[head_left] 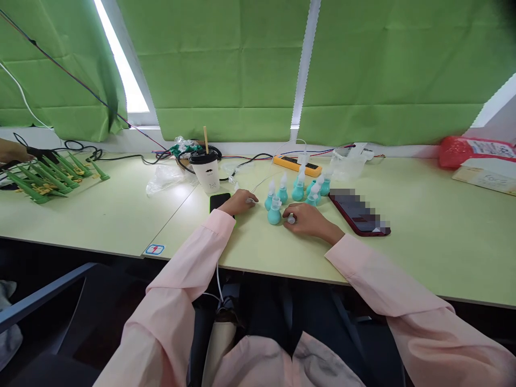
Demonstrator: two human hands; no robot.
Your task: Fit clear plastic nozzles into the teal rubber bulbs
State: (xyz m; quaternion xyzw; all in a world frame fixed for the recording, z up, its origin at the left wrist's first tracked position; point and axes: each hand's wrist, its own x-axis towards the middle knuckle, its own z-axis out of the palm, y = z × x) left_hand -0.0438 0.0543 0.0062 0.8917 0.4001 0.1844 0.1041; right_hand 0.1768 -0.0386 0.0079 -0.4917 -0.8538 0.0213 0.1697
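Observation:
Several teal squeeze bulbs with translucent tips, like nasal aspirators, stand upright in a group, among them a back bulb (298, 192). The front bulb (274, 215) has a clear collar on top and no pointed tip that I can make out. Just right of it, my right hand (308, 220) is closed around a small translucent tip (291, 219) held low over the table. My left hand (241, 202) lies left of the bulbs, its fingers closed on a small whitish translucent piece (250, 200) that is mostly hidden. Beneath that wrist is a green-edged black phone (220, 201).
A lidded paper cup (207, 173) with a straw stands behind my left hand. Behind the bulbs are an orange-yellow device (298, 165) and a clear container (347, 165). A dark red phone (358, 214) lies at right. Far left, another person's hand (16, 151) is near green spiky pieces (52, 174).

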